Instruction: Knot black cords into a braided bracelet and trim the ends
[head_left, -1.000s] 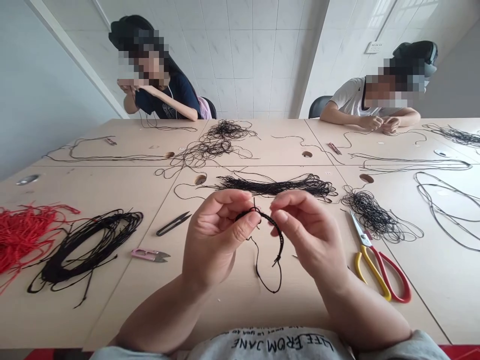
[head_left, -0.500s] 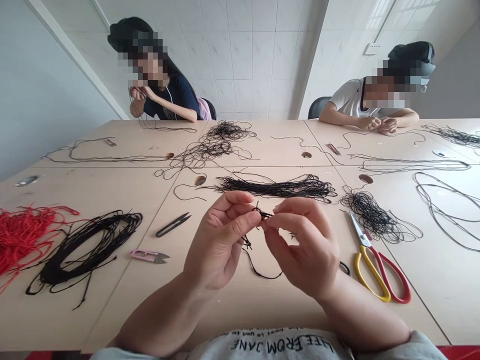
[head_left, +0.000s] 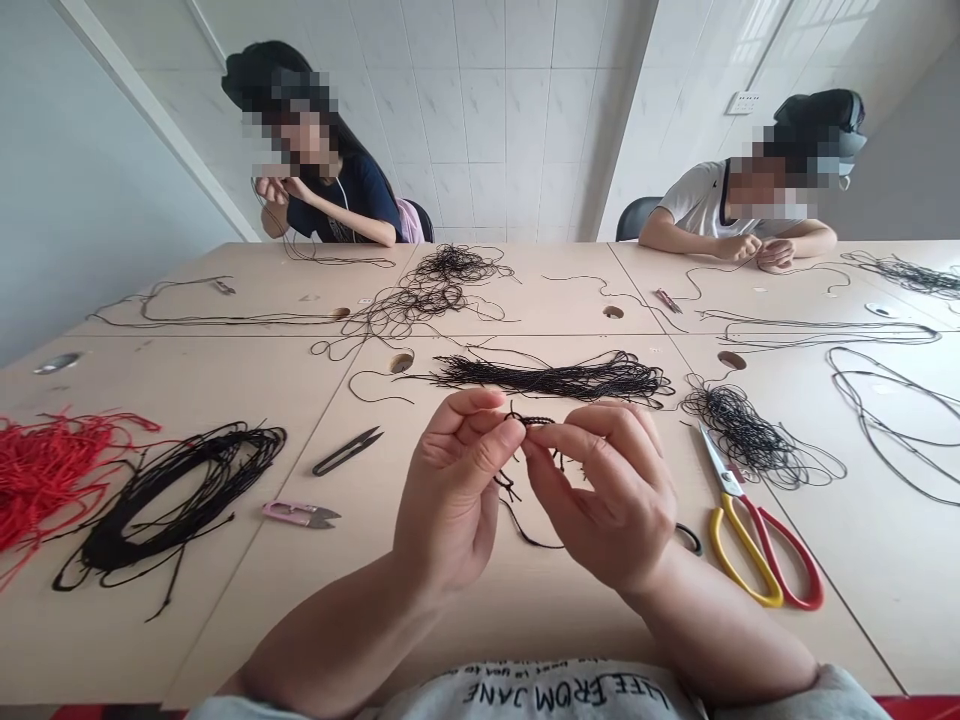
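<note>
Between my two hands is a thin black cord (head_left: 537, 421), pinched above the table. My left hand (head_left: 459, 480) grips it between thumb and forefinger, and a short end sticks up beside the thumb tip. From the right, my right hand (head_left: 604, 490) pinches the same cord, its fingertips nearly touching my left thumb. Fingers hide part of the cord where it is held. Lower lengths with small knots dangle between the hands. Beneath them a loose black strand (head_left: 529, 535) curves over the table. Behind my fingers lies a long bundle of black braided cord (head_left: 555, 376).
Yellow-and-red scissors (head_left: 765, 555) lie right of my hand, near a black cord tangle (head_left: 739, 430). To the left are black snips (head_left: 347, 452), pink snips (head_left: 301, 514), a black cord coil (head_left: 120, 540) and red cords (head_left: 52, 480). Two people (head_left: 337, 200) sit across the table.
My left hand has turned slightly and shifted a little right. The cord between my fingertips now shows as a small arch, and the dangling knotted lengths have swung right.
</note>
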